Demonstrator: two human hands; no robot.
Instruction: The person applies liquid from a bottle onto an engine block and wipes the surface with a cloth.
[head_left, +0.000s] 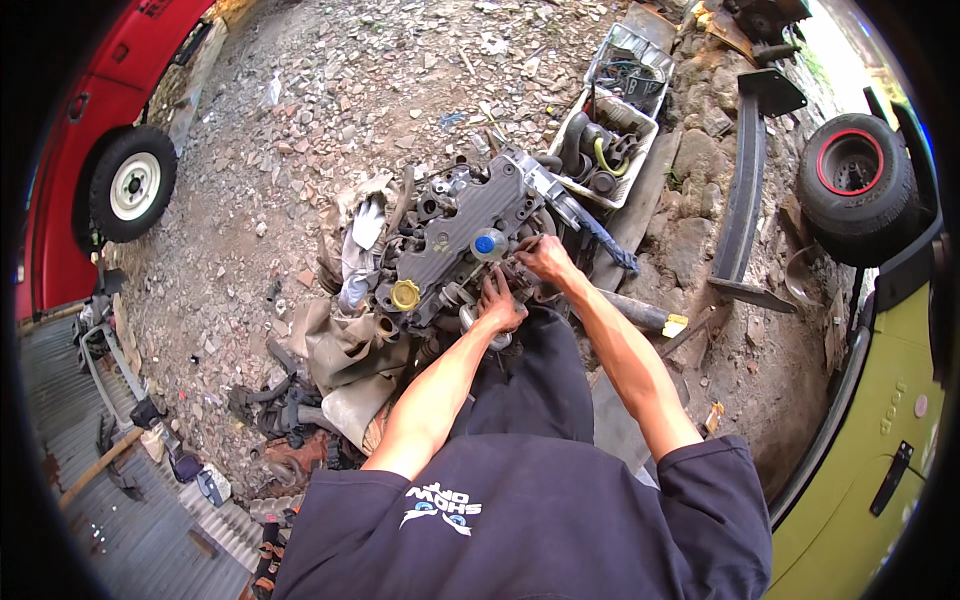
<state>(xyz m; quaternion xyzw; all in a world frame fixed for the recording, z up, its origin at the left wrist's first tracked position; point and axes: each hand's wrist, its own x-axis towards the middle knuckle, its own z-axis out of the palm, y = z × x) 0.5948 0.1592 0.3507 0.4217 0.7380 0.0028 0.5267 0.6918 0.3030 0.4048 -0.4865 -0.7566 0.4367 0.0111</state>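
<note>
In front of me stands a greasy engine (455, 232) with a ribbed dark grey cover and a yellow filler cap (405, 295). A clear container with a blue cap (487, 244) sits on its near side. My left hand (500, 306) reaches in at the engine's near side, its fingers bent down among metal parts. To its right, my right hand (545, 260) has its fingers drawn together against the engine's side. What either set of fingertips grips is hidden or too small to name.
Behind the engine are a white crate of hoses and parts (628, 160) and another bin (630, 70). Cloths (345, 345) lie at left. A red vehicle (120, 90) stands far left, a green one (860, 440) at right, with a steel beam (742, 190) nearby. Gravel (330, 90) covers the ground.
</note>
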